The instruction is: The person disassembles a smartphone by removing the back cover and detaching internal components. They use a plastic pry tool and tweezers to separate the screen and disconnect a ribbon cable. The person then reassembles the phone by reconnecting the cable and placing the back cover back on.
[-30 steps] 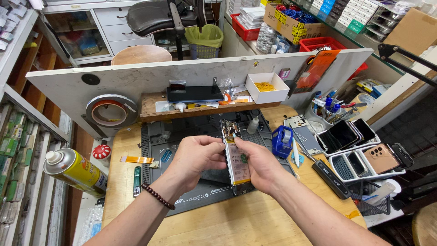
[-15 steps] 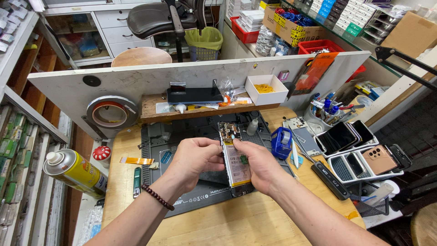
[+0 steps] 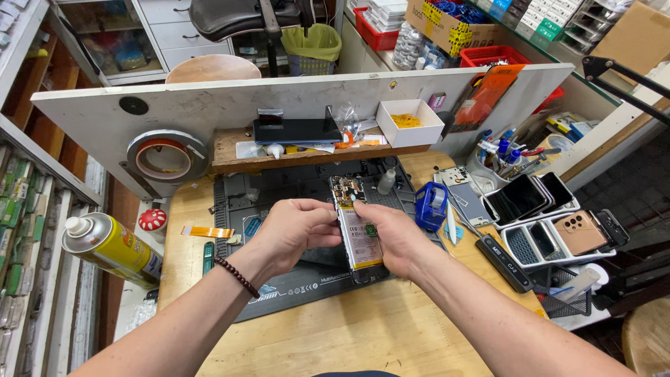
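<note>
Opened phone [image 3: 357, 230], its back off and its battery and green board bare, is held up on edge above the dark work mat [image 3: 279, 192] on the wooden bench [image 3: 363, 328]; we see the yellow spray can [image 3: 112, 249] lying at the bench's left edge and the blue tape dispenser [image 3: 430, 205] just right of the hands. Our left hand [image 3: 293, 230] closes on the phone's left edge, fingers curled round it; our right hand [image 3: 394, 237] grips the right edge, fingertips [image 3: 359, 207] pinched near the top.
</note>
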The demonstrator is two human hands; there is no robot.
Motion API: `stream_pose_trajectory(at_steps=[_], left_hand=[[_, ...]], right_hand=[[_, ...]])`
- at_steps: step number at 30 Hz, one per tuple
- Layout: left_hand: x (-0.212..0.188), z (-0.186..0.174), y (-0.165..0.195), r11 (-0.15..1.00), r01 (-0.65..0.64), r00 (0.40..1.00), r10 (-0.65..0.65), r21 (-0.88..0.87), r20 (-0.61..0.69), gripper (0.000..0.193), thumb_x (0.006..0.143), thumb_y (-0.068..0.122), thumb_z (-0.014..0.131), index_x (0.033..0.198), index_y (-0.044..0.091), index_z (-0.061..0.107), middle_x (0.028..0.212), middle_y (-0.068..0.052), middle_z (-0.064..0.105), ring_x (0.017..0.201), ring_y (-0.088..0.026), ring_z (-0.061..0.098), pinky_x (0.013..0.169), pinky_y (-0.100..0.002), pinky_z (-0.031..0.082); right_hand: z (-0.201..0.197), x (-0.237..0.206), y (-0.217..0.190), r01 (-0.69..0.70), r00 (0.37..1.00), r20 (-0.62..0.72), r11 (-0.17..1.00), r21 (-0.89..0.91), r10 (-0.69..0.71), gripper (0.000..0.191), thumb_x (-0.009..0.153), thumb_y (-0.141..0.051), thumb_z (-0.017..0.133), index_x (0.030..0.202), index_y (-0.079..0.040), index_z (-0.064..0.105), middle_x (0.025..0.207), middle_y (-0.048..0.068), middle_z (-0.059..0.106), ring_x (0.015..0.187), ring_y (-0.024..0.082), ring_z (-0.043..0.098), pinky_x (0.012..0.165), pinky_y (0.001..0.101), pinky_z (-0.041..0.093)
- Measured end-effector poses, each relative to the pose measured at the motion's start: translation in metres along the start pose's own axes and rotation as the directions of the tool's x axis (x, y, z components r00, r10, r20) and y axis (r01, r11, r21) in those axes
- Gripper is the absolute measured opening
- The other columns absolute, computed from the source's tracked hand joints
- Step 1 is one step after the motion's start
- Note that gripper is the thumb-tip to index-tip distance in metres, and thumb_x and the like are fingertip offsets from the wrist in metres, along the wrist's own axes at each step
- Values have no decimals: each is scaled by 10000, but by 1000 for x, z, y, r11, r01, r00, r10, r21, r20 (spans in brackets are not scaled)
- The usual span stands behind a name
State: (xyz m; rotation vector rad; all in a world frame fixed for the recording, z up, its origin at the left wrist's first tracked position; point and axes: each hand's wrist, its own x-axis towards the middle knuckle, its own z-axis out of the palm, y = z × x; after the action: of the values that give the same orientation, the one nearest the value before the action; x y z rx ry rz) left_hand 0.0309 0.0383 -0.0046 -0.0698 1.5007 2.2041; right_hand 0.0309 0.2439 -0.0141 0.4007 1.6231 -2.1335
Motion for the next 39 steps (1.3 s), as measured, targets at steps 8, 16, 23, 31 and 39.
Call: stream_pose_trajectory(at_steps=[8, 16, 23, 31, 39], left_hand=[[8, -5, -12, 997, 3, 1000, -1, -76, 24, 173, 906, 50, 696, 1035, -64, 707, 975, -147, 744, 848, -206, 734, 737, -301, 636], [15, -19, -22, 993, 39, 997, -31, -115, 71, 174, 905, 58, 705, 1040, -52, 705, 994, -142, 747, 862, -200, 737, 754, -298, 636], [27, -31, -22, 989, 25, 993, -8, -145, 117, 172, 925, 65, 695, 1051, -51, 700, 995, -126, 740, 889, -191, 727, 794, -304, 630], [33, -43, -33, 984, 75, 991, -56, -160, 119, 186, 930, 69, 682, 1080, -37, 710, 1019, -116, 734, 913, -182, 715, 827, -302, 624], [44, -46, -43, 974, 111, 988, -87, -196, 128, 183, 937, 74, 690, 1079, -41, 698, 1031, -132, 729, 931, -194, 718, 848, -307, 620]], right_hand=[[-2, 6, 6, -6, 1000, 4, 1000, 11, 6, 275, 962, -313, 644, 1082, -74, 702, 986, 36, 709, 867, 146, 676, 755, 341, 553], [-4, 11, 11, -59, 998, -31, 998, 2, 59, 278, 961, -312, 636, 1078, -69, 701, 981, 40, 713, 853, 148, 688, 742, 340, 568], [5, 23, 4, -58, 998, -24, 998, -25, 57, 290, 973, -320, 636, 1096, -64, 699, 974, 41, 720, 860, 155, 673, 742, 352, 555], [10, 27, 7, -119, 991, -76, 991, -68, 114, 290, 972, -323, 639, 1110, -74, 700, 997, 46, 719, 870, 164, 678, 749, 374, 561], [-4, 45, 22, -130, 988, -90, 991, -38, 126, 307, 973, -327, 643, 1121, -63, 692, 1002, 47, 717, 871, 159, 676, 750, 359, 556]])
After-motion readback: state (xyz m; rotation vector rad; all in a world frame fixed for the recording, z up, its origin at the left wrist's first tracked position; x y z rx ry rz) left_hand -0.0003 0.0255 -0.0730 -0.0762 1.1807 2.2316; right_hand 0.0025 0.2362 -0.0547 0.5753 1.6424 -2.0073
